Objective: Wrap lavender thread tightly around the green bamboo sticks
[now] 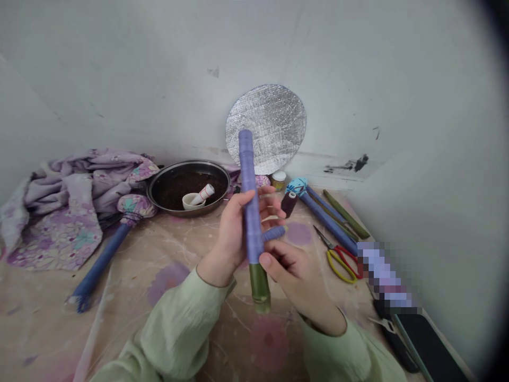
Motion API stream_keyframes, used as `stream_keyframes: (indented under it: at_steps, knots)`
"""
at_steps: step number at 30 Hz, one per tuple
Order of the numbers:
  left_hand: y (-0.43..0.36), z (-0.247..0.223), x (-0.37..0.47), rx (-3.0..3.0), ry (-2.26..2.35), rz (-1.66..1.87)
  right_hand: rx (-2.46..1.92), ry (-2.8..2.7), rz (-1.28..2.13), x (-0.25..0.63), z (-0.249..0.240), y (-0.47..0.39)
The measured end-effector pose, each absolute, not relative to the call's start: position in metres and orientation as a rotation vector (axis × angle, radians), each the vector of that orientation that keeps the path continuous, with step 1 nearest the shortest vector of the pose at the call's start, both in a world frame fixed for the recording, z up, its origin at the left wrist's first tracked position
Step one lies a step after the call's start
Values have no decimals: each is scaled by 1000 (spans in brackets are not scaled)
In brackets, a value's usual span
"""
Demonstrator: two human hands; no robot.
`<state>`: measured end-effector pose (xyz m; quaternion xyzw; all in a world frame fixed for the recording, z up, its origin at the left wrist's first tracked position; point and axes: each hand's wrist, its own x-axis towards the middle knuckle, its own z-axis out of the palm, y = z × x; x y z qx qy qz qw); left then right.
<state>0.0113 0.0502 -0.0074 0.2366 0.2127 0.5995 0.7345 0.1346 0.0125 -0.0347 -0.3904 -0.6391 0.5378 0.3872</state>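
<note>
A bamboo stick (260,281) stands tilted in front of me, most of it wrapped in purple thread (249,212), with bare green bamboo at its lower end. My left hand (233,233) is closed around the wrapped middle, fingers showing behind it. At the lower edge of the wrapping, my right hand (296,273) presses its thumb against the stick, its other fingers curled. A spool of purple thread (274,233) is just above those curled fingers; whether they touch it is unclear. A dark thread cone (289,204) is beyond the left fingertips.
Scissors (342,260) lie right, near blue-wrapped sticks (330,220) and a phone (431,345). A pan (189,212) holding dark material and a small cup (193,201) stands left of centre. Floral cloth (71,207) and a cloth-headed stick (103,260) lie left. A silver disc (274,122) leans on the wall.
</note>
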Motion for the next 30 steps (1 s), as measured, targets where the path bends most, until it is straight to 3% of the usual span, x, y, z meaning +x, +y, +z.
stream_keyframes:
  at_steps: [5,30]
  knots:
    - [46,-3,8,442,695,1424,-1184,-1653,1163,138,-40,18]
    - [42,6,0,631,647,1521,-1015,-1743,1211,145,-33,18]
